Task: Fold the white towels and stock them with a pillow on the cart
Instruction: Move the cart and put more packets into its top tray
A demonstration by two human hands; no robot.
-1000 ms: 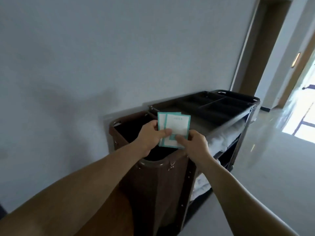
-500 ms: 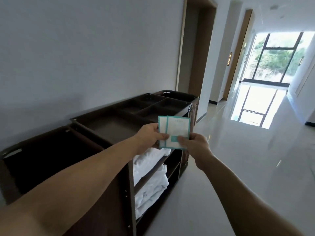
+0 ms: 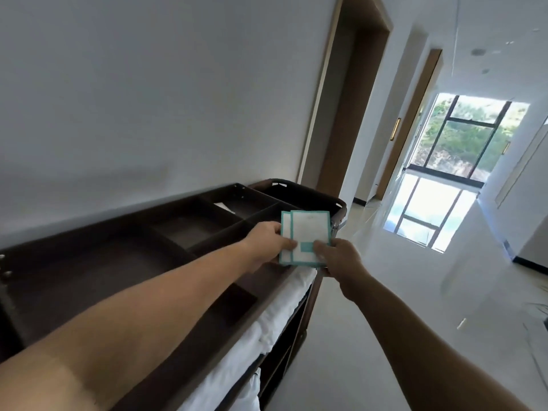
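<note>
Pinching two teal-bordered white paper cards [image 3: 307, 237], left hand [image 3: 268, 244] and right hand [image 3: 341, 258] over dark brown cart [image 3: 178, 229] front edge; white folded towels [image 3: 284, 310] shelved, no pillow visible.

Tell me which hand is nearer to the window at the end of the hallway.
Right. The right hand grips the cards on the window side; the left hand holds their opposite edge, over the cart.

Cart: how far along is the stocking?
White towels already lie on the cart shelf below the top tray. In hand: the left hand and right hand both pinch two teal-edged cards over the tray. No pillow is in view, so that part looks left.
</note>
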